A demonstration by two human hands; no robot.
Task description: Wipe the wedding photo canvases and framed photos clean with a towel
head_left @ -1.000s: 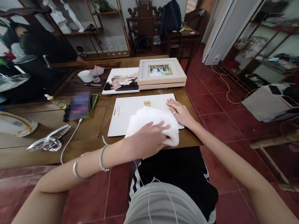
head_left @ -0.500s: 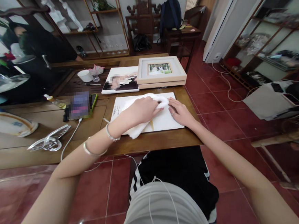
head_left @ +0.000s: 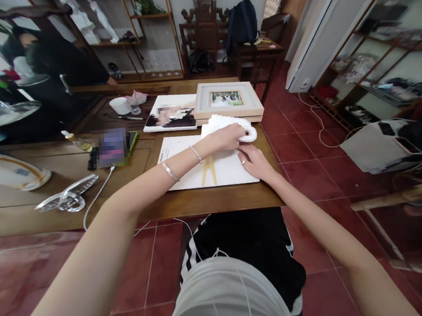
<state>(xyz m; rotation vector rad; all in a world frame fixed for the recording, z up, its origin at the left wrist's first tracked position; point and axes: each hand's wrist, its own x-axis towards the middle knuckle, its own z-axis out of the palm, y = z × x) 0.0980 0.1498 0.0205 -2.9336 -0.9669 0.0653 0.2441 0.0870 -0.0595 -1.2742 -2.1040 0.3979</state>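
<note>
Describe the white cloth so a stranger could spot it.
On the wooden table, a white board lies at the near edge. At its far right corner the left hand grips the white cloth: soft and bunched, unlike the rigid framed photo behind.

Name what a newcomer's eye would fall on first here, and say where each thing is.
The left hand grips a white cloth at the far edge of a white board lying on the wooden table. The right hand rests flat on the board's right side. Just behind lies a pale framed photo.
</note>
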